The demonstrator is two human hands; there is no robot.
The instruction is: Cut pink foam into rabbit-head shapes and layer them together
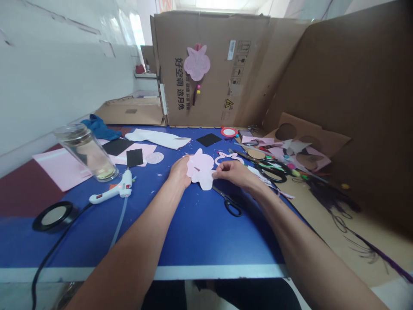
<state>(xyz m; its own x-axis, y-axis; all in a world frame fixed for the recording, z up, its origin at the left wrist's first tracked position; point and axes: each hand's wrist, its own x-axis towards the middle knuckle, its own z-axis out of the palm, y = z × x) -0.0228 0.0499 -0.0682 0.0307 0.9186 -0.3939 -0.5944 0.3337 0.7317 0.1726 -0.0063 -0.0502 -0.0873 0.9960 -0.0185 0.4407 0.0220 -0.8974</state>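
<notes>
Both hands are on a pink cut-out (201, 169), a soft-looking sheet, maybe felt or foam, with a lobed outline. It sits on the blue desk (200, 232), right between the two sets of fingers. The left hand (180, 172) has its fingers curled over the cut-out's left edge, and the right hand (230, 172) pinches the right edge, so both are closed on the piece rather than open.

Good way to hold something this floppy, tbh: grip at opposite edges, keep it low on the desk, and don't pull hard, so it won't crease or stretch.

Just below the right fingers, black-handled scissors (230, 204) lie on the desk, and a pink outline scrap (229, 157) sits just above them. Farther out past the left fingers are a hot glue gun (112, 187) and a glass jar (86, 153).

Hard to make out: the left fingertips and thumb are partly hidden, and the hands cover part of the piece, so I can't see its full outline. I also can't tell whether it's one layer or several.
</notes>
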